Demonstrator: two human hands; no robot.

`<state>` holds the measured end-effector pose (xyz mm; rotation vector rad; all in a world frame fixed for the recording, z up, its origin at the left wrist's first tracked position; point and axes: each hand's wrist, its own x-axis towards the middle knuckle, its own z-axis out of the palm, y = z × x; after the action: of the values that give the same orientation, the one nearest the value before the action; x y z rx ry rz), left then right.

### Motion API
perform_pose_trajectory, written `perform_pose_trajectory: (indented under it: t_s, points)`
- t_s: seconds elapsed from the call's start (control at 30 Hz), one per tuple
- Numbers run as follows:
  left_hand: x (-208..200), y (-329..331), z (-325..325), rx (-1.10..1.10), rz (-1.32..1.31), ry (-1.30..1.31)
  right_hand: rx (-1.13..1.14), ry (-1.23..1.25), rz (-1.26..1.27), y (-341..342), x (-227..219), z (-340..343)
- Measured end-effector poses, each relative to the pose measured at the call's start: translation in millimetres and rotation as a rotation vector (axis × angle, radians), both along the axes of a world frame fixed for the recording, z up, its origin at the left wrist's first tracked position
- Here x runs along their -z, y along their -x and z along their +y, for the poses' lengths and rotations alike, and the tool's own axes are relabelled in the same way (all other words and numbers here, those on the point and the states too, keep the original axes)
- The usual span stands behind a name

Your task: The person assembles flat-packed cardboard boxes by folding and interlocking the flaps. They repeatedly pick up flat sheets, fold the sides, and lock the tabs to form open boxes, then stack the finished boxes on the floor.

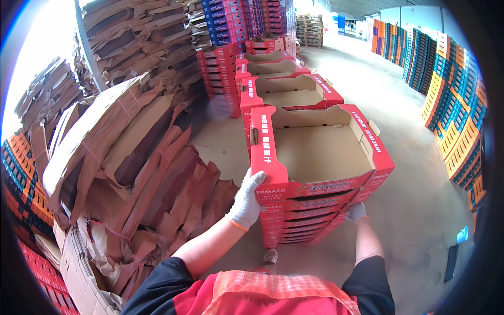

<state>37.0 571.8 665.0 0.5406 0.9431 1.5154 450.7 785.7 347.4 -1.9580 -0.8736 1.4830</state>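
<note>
In front of me stands a stack of red cardboard trays (302,223), printed with white lettering. The top tray (315,152) has a bare brown inside and low, cut-out walls. My left hand (247,203), in a white glove with an orange cuff, grips the stack's near left corner, its thumb on the side wall. Lower down, my gloved right hand (357,211) holds the near right corner, its fingers partly hidden by the trays.
More red tray stacks (294,92) line up behind mine. To the left lie bundles of flattened brown cardboard (131,152). Tall stacks of orange and green crates (457,110) run along the right. A black and light blue object (452,262) rests on the floor at right.
</note>
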Motion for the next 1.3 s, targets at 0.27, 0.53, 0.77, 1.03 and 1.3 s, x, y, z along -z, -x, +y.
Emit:
perform_pose_trajectory:
  t_s: [0.27,0.53,0.77,1.03,1.3]
  points:
    - [-5,14,-9,0.184,-0.017,0.025,0.089,0.011,0.359,-36,84,-39]
    - [-22,6,-2,0.110,-0.086,0.153,0.067,0.005,0.364,-34,93,-42]
    - [-15,-17,-4,-0.158,-0.176,0.108,0.020,-0.001,0.324,-30,106,-13]
    - [-6,28,101,-0.303,0.003,0.263,-0.139,-0.144,0.155,25,109,84]
    - [-16,116,241,-0.387,-0.041,0.307,-0.017,-0.081,0.315,148,57,214]
